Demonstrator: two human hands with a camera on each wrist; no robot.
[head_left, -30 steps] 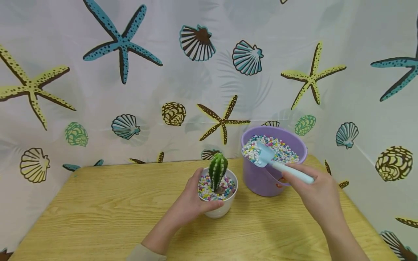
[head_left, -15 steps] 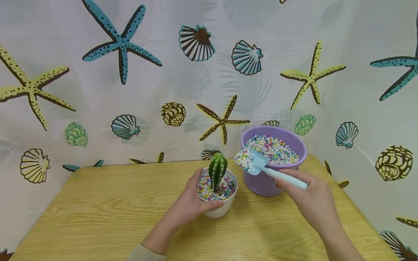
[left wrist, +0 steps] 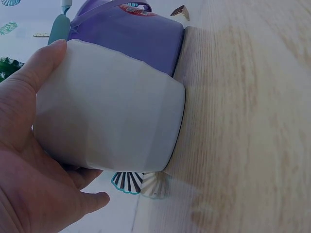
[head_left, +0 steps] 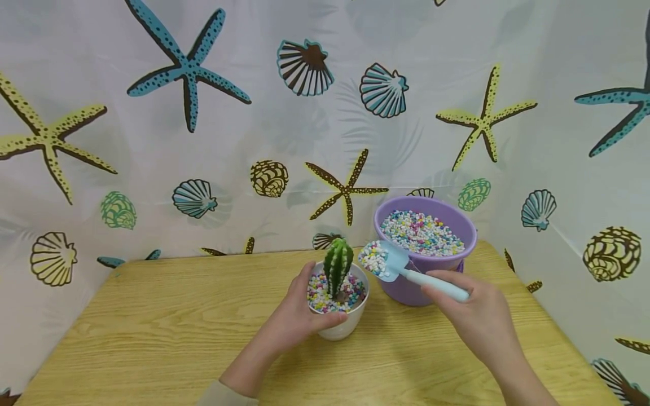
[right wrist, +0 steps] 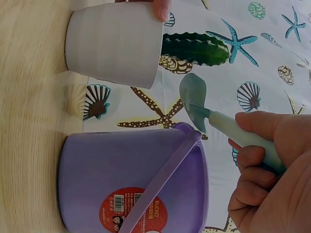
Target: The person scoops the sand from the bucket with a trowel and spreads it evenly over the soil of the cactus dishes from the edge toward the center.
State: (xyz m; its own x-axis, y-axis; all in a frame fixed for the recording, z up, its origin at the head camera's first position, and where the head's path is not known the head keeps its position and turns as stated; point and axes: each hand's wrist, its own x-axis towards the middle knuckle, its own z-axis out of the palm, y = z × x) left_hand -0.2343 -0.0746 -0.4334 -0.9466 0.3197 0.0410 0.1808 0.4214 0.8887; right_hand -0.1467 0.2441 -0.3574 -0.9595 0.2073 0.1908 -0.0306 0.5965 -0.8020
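Your left hand [head_left: 296,313] is wrapped around the white pot [head_left: 339,324], lower center of the head frame. Thumb is on the near side of the rim, fingers curl round the far left side. The left wrist view confirms it: palm and thumb lie flat against the pot wall [left wrist: 109,126], and the pot base sits on the wooden surface [head_left: 167,332].

The pot holds an upright green cactus [head_left: 338,264] with mixed colored pebbles [head_left: 325,299] round its base.

Your right hand [head_left: 474,318] grips the pale blue handle of the small shovel [head_left: 406,272], fingers curled round it, right of center in the head frame. The right wrist view shows the same grip on the handle [right wrist: 243,138]. The blade carries a heap of pebbles [head_left: 373,258] and hangs in the air just right of the cactus, between the pot and the purple bucket [head_left: 424,282]. It sits above the right edge of the pot rim and touches neither the pot nor the cactus.

The bucket stands on the surface just right of the pot, right of center, with colored pebbles [head_left: 421,232] inside. From the right wrist view its handle is folded down across the side, over a red label [right wrist: 133,211]. Pot and bucket stand close; I can't tell whether they touch.

Behind everything hangs a white curtain [head_left: 254,129] printed with starfish and shells, filling the top half of the frame.
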